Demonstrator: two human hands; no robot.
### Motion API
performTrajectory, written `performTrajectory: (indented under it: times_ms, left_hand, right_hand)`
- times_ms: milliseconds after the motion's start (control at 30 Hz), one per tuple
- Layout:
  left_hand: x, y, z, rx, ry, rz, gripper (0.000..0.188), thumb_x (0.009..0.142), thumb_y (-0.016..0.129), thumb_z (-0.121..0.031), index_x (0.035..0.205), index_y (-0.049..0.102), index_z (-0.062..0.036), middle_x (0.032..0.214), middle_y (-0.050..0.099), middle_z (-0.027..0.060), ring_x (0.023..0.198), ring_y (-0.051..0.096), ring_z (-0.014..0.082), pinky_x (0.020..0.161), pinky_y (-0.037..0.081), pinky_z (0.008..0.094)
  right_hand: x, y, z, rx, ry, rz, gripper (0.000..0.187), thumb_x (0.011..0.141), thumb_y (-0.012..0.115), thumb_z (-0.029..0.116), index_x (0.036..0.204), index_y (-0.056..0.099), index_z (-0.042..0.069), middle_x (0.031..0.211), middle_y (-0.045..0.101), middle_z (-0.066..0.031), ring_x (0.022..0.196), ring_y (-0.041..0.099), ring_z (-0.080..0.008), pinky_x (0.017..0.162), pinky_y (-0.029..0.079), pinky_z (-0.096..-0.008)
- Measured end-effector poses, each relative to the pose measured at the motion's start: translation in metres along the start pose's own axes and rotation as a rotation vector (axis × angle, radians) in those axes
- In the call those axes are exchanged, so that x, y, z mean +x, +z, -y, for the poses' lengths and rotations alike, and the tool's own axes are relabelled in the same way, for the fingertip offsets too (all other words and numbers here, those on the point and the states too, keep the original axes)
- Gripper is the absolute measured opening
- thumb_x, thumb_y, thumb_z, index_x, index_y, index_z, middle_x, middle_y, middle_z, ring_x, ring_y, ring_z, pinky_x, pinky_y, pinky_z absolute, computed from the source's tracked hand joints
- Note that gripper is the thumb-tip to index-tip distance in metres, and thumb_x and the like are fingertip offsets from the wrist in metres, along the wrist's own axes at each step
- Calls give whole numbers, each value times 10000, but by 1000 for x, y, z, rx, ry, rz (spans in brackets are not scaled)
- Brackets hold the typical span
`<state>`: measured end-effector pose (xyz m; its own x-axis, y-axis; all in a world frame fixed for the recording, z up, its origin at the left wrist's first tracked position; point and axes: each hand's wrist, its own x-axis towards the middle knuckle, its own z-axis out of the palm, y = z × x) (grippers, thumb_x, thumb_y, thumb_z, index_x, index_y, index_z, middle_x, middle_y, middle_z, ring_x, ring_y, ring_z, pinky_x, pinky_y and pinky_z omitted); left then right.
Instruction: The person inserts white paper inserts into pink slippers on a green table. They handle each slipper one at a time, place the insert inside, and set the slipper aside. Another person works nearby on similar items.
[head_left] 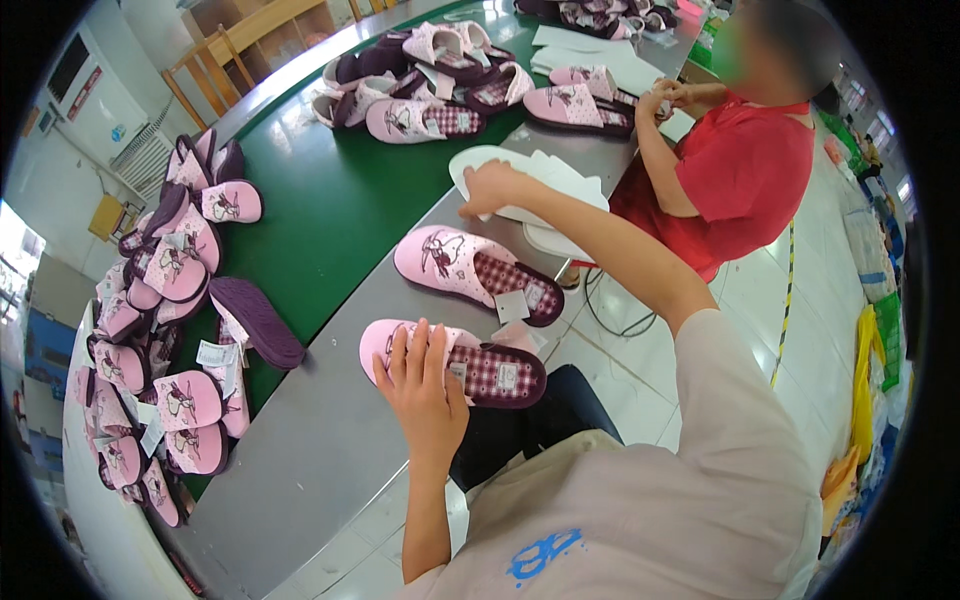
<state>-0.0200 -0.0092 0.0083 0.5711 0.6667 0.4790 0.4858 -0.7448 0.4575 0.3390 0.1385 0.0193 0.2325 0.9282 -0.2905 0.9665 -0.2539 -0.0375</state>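
Observation:
A pink slipper (505,378) with a dark sole and checked lining lies at the near edge of the grey table strip. My left hand (415,385) rests over its toe, fingers stretched out and slightly apart. Just beyond it lies a second pink slipper (435,255) with a white tag on it. Farther off, my right hand (492,190) has its fingers closed at the edge of a white sole-shaped insert (478,157), on a fanned stack of white inserts (570,185). Its fingertips are partly hidden.
Piles of pink slippers (180,275) lie at the left and more slippers (430,75) at the far side of the green tabletop (330,200). A person in a red shirt (745,165) works at the right, hands near white sheets (600,60). Bags (870,370) line the right.

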Motion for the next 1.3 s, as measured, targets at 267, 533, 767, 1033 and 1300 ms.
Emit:
performTrajectory:
  times_ms: [267,533,767,1033,1300]
  left_hand:
    - [-6,-15,5,-93,0,41,515,985,606,-195,1476,587,-42,1549,562,160,1486,453,381,1259,220,594]
    - [6,-37,-3,-1022,-155,-307,1195,897,807,-556,1687,98,-8,1691,272,294,1543,358,431,1268,263,522]
    - [5,-64,-23,-1177,-437,-177,1161,882,801,-574,1686,169,-25,1542,467,205,1426,491,290,1187,386,434]
    - [-6,-60,-15,-1240,-338,-437,1005,997,564,-620,1692,157,-18,1728,253,230,1608,254,351,1305,197,460]
    - [-24,-73,-8,-1371,-493,-387,1091,968,430,-809,1718,124,-78,1746,229,238,1633,200,356,1305,177,447]
  right_hand:
    - [-56,-43,5,-98,-17,-398,275,889,651,137,1138,733,50,1023,762,-208,987,754,-374,797,607,-509]
    - [-274,-1,81,750,-361,-1225,249,1035,619,-7,1258,723,-48,1104,786,-137,897,721,-130,748,544,-258]
    - [-313,48,137,1215,-204,-1021,232,1077,631,103,1197,717,-76,1000,769,-95,851,660,-88,753,492,-196]
    - [-326,33,194,1389,-732,-501,272,871,732,49,1133,725,-24,1148,782,-198,817,755,-234,775,609,-306]
    - [-317,18,223,1194,-698,-148,608,738,946,208,1241,671,5,1177,672,-145,1103,710,-275,984,605,-361]
